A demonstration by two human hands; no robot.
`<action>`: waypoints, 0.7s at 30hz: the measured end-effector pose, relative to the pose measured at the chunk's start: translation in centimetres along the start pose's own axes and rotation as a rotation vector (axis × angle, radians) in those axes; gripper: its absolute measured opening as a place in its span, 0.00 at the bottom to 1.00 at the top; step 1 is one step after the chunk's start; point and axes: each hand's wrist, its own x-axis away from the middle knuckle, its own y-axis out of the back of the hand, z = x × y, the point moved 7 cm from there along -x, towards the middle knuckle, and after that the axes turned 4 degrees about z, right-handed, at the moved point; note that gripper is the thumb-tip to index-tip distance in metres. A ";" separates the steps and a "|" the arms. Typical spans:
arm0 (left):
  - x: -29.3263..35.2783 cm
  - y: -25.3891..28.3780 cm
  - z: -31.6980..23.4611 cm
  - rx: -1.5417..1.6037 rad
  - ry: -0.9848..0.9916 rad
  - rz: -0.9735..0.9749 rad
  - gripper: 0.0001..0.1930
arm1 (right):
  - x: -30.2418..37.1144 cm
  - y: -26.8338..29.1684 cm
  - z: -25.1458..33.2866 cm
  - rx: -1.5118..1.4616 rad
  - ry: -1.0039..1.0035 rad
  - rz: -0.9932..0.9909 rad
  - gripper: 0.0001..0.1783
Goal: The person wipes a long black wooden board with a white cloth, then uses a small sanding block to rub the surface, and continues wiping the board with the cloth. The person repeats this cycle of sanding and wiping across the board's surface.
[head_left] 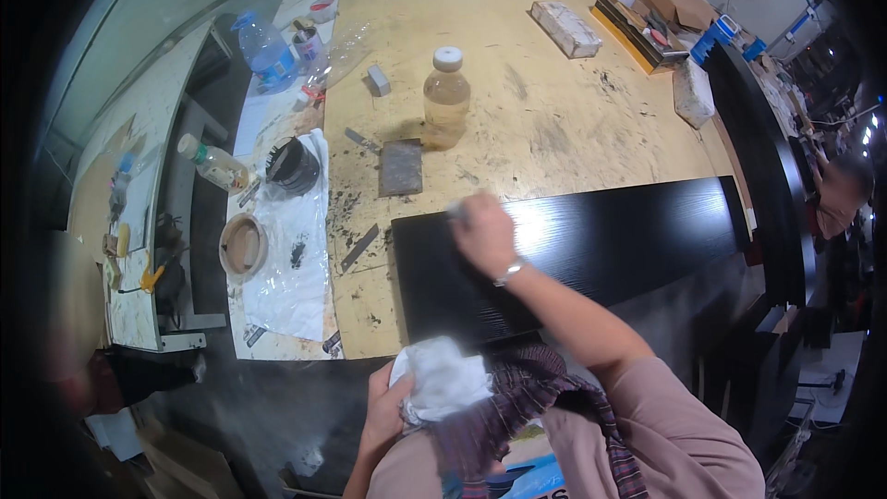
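Now right hand [483, 233] pinches something small on black panel [591, 249]; left hand [386, 407] grips white cloth [443, 381].

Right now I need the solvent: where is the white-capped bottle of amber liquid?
In the head view, the bottle stands upright on the plywood table, above centre, just beyond the dark sanding block.

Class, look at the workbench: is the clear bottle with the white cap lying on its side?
No, the clear bottle stands upright on the wooden workbench, white cap on top, beyond the black panel.
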 end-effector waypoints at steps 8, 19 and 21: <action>0.2 2.4 -4.9 0.138 -0.280 -0.147 0.25 | 3.9 19.0 -24.6 0.527 -0.570 -0.259 0.11; -5.9 -8.5 -8.4 -0.224 -0.392 -0.083 0.19 | 1.7 9.1 -11.4 0.054 -0.183 -0.065 0.10; -6.2 -10.6 -7.0 -0.256 -0.382 -0.057 0.19 | 2.3 12.6 -16.9 0.123 -0.262 -0.132 0.08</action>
